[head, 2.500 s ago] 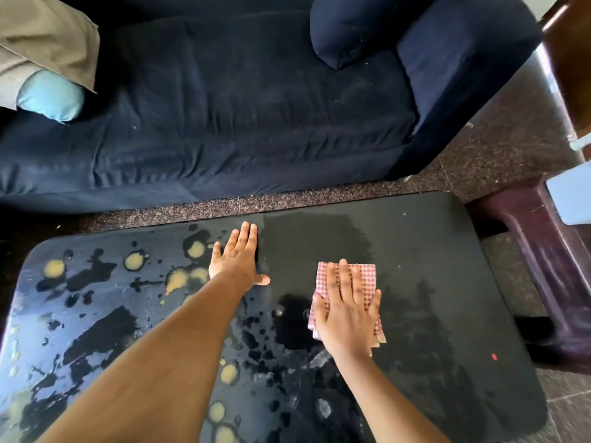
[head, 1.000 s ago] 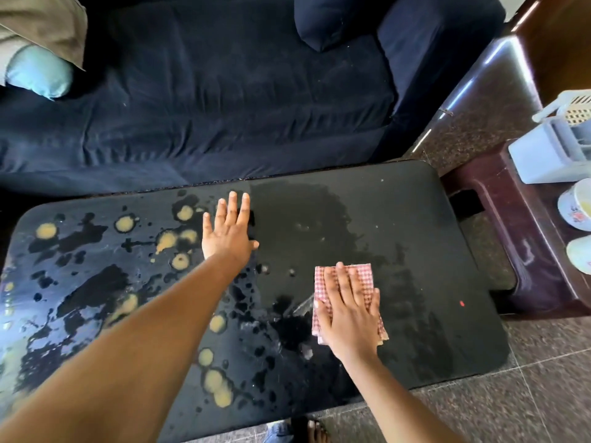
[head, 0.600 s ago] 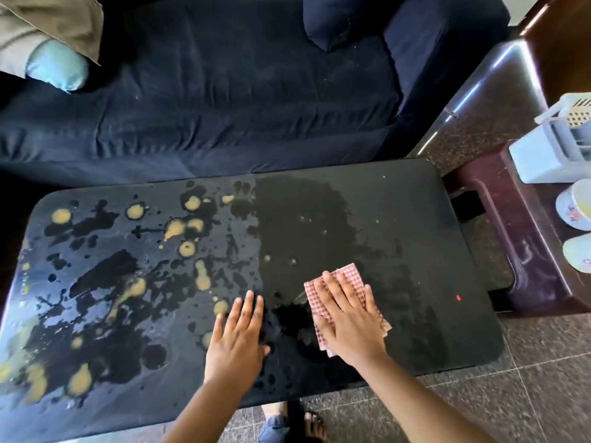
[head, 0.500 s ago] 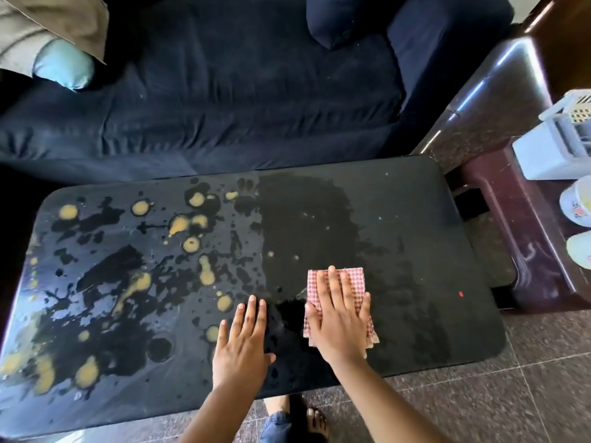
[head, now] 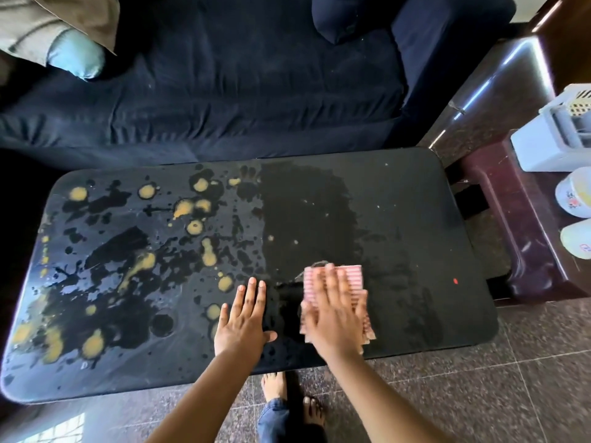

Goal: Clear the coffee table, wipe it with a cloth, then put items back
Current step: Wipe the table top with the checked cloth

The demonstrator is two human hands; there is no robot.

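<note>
The black coffee table [head: 415, 199] fills the middle of the view. Its left half carries yellow and dark wet blotches; its right half looks wiped and matt. A folded red-and-white checked cloth [head: 350, 278] lies near the front edge, right of centre. My right hand [head: 335, 314] presses flat on the cloth, fingers spread, blurred by motion. My left hand [head: 244, 321] rests flat on the tabletop just left of the cloth, fingers apart and holding nothing.
A dark blue sofa [head: 256, 75] runs behind the table, with a light blue cushion [head: 76, 59] at its left. At the right, a dark wooden side table [head: 524, 251] holds a white basket [head: 556, 139] and cups [head: 572, 195]. My bare feet [head: 287, 394] stand on the tiled floor.
My left hand came back from the far middle of the table to the front edge beside the cloth. My right hand keeps rubbing the cloth near the front edge.
</note>
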